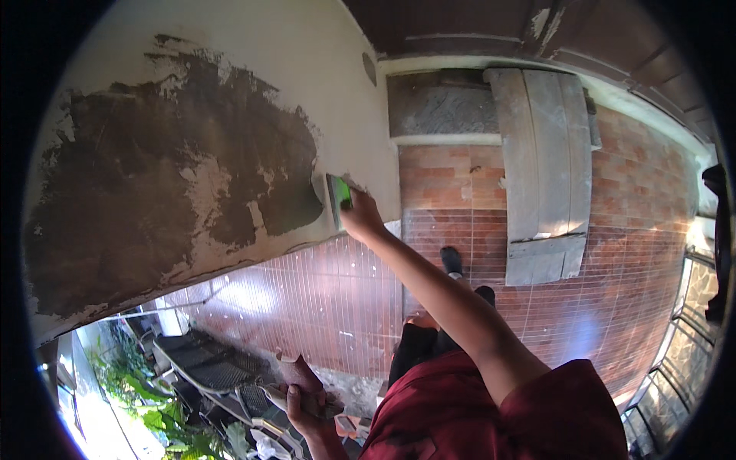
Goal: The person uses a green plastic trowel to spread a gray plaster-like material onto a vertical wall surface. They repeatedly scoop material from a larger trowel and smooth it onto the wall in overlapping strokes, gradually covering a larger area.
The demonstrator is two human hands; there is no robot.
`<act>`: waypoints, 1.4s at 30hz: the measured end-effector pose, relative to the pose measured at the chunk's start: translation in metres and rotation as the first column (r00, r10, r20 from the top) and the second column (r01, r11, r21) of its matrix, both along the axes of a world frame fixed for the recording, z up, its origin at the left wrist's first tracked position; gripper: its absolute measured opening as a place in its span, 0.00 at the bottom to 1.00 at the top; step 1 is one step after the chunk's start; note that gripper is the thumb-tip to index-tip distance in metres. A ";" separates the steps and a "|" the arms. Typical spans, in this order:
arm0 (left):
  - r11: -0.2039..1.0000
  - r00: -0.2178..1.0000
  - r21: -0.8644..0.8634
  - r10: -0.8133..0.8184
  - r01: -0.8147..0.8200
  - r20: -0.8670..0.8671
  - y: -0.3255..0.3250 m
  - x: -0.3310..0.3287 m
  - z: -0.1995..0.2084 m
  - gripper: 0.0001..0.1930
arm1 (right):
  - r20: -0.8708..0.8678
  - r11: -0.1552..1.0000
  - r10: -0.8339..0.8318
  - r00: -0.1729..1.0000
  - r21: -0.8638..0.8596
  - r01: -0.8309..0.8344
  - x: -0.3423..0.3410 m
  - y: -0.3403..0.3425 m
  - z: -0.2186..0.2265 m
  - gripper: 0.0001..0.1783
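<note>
My right hand point(362, 215) is closed round the green grip of a flat-bladed scraper point(334, 193). The blade lies at the right edge of a large dark rough patch point(207, 146) on the cream wall point(330, 69). Pale smears and ragged edges show across the patch. Low in front of my body, my left hand point(305, 414) grips a curved reddish-brown piece point(299, 376) with greyish matter on it. Its exact kind cannot be made out.
A grey plank board point(540, 169) rests over a low ledge point(445, 107) on the reddish tiled floor point(475, 176). Dark woven chairs point(207, 360) and green plants point(153, 406) stand at the lower left. Metal railing point(663, 368) runs along the right.
</note>
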State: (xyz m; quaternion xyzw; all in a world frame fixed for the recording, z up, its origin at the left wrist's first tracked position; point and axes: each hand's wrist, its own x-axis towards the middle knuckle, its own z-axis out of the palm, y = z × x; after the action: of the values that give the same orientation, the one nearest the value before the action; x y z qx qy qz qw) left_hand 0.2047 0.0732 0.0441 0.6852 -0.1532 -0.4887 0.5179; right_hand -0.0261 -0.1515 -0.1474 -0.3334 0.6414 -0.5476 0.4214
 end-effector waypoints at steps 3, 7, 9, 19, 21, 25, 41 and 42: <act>0.990 0.994 -0.103 -0.103 0.101 -0.019 0.009 -0.002 0.003 0.13 | -0.019 0.999 0.030 0.999 0.042 -0.029 0.005 -0.015 0.010 0.15; 0.990 0.991 -0.093 -0.115 0.108 -0.073 0.013 -0.003 0.005 0.12 | 0.016 0.985 0.126 0.992 0.118 -0.127 0.008 -0.021 0.030 0.14; 0.991 0.986 -0.084 -0.117 0.108 -0.116 0.012 -0.003 0.004 0.11 | 0.093 0.981 0.114 0.989 0.147 -0.127 0.007 -0.019 0.048 0.13; 0.940 0.948 -0.219 -0.292 0.260 -0.126 -0.007 0.010 0.012 0.09 | 0.395 0.972 0.228 0.890 -0.143 -0.186 0.000 -0.008 0.204 0.12; 0.941 0.940 -0.222 -0.296 0.256 -0.169 -0.009 0.015 0.013 0.10 | 0.385 0.966 0.242 0.891 -0.179 -0.185 0.002 -0.005 0.241 0.13; 0.919 0.915 -0.258 -0.352 0.299 -0.195 -0.012 0.025 0.017 0.10 | 0.341 0.959 0.237 0.910 -0.232 -0.162 0.007 0.002 0.307 0.15; 0.954 0.951 -0.141 -0.282 0.264 -0.124 -0.014 0.036 0.016 0.08 | 0.188 0.981 -0.042 0.981 0.193 0.005 -0.010 0.007 0.079 0.16; 0.956 0.956 -0.137 -0.276 0.261 -0.105 -0.011 0.032 0.019 0.08 | 0.070 0.976 -0.041 0.997 0.218 0.025 -0.004 0.000 0.060 0.16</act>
State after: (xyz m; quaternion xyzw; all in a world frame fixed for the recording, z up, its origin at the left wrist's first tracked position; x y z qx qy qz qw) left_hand 0.2367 0.0626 0.0627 0.5937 -0.2422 -0.5855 0.4960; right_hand -0.0297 -0.1517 -0.0873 -0.2539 0.6867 -0.4934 0.4697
